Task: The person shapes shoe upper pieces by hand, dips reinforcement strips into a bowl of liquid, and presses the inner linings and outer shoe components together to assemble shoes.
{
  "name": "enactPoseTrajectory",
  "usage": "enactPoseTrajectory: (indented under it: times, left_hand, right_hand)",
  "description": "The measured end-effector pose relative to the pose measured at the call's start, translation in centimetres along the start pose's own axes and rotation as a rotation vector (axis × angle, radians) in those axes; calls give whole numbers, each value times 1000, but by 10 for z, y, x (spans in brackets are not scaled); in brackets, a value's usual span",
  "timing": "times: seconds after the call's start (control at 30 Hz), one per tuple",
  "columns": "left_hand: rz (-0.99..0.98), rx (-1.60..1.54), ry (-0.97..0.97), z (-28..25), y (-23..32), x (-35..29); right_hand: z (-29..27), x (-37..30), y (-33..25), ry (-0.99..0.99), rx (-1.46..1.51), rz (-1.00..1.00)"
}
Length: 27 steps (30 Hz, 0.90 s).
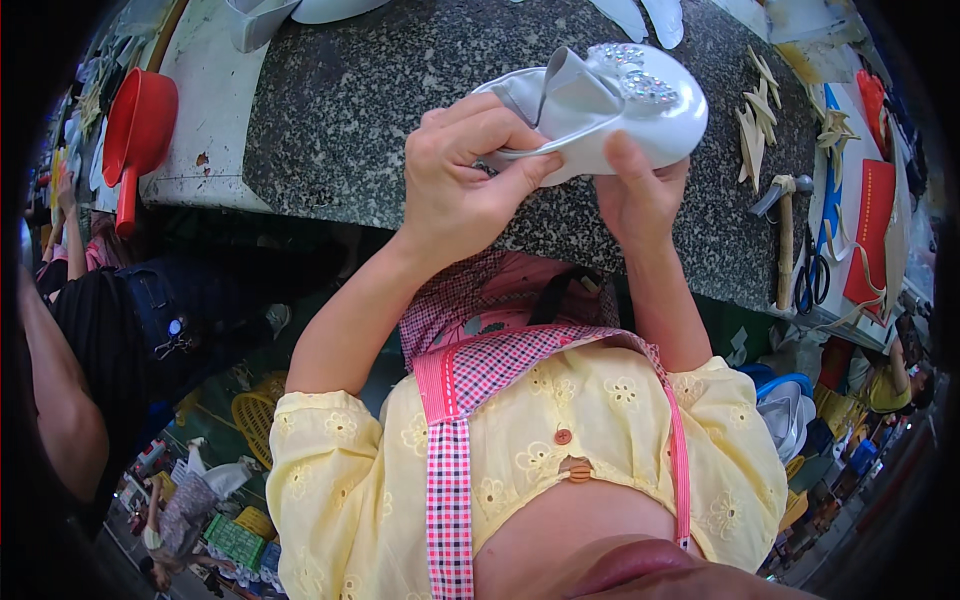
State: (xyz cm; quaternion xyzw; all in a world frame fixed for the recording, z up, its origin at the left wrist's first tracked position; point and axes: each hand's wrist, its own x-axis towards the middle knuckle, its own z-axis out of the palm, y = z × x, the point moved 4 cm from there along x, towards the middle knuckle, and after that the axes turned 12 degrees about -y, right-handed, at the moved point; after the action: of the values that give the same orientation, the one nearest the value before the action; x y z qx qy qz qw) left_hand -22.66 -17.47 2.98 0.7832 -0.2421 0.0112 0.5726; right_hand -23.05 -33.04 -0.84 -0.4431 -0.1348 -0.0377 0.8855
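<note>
the shoe [672, 122], white and shiny, is in the two hands, over the speckled dark table [340, 110]. its toe points to the right, and on its top there are two clusters of gems [648, 89]. a grey flap [568, 88] stands up from its opening. whether the sole touches the table, i cannot tell.

the left hand [468, 170] is at the heel end of the shoe; its grip is pinching the rim of the opening, with the thumb on the near side. the right hand [642, 185] is under the toe part of the shoe. its grip is closed around the shoe, with the thumb pressed on the near side; its other fingers are mostly hidden behind the shoe.

well to the left of the shoe lies a red scoop [140, 130], with its handle toward the person. beyond the shoe, some white pieces [640, 15] lie at the far side of the table. to the right of the shoe there are pale strips [756, 130] in a loose group. also to the right of the shoe, but nearer to the person, are a hammer [785, 240] with a wooden handle, black scissors [812, 280] and a flat red piece [872, 230].
</note>
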Motion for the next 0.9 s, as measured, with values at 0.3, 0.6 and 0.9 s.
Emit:
enactPoseTrajectory:
  times: [0.3, 0.6, 0.9]
  left_hand:
    - [244, 494, 6, -3, 5, -5]
    - [196, 440, -83, -3, 7, -2]
    - [66, 258, -423, -7, -9, 10]
  right_hand:
    - [1, 6, 1, 17, 26, 200]
    - [5, 3, -3, 47, -111, 143]
    - [-5, 2, -3, -73, -462, -4]
